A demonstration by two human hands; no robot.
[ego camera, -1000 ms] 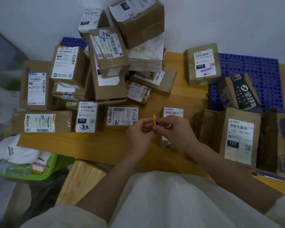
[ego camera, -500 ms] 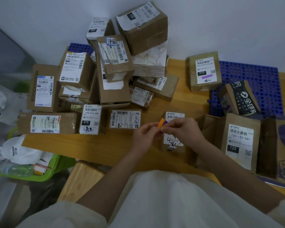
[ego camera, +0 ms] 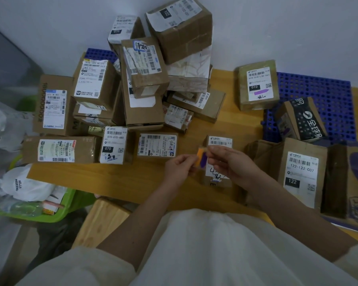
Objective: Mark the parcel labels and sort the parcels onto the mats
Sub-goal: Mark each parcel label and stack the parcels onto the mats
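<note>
Small parcel (ego camera: 219, 141) — flat on the table (ego camera: 112, 180), label up (handwriting on it). Above it: left hand (ego camera: 179, 166) pinching an orange tab (ego camera: 199, 157); right hand (ego camera: 229, 162) pinching a purple strip (ego camera: 203, 161) against that tab. Right of the parcel: box 122 (ego camera: 301, 172); beyond, a blue mat (ego camera: 329, 93) — box 010 (ego camera: 257, 84) at its left edge.

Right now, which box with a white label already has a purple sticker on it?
The greenish cardboard box marked 010, by the blue mat. Only its label shows a purple strip.
</note>
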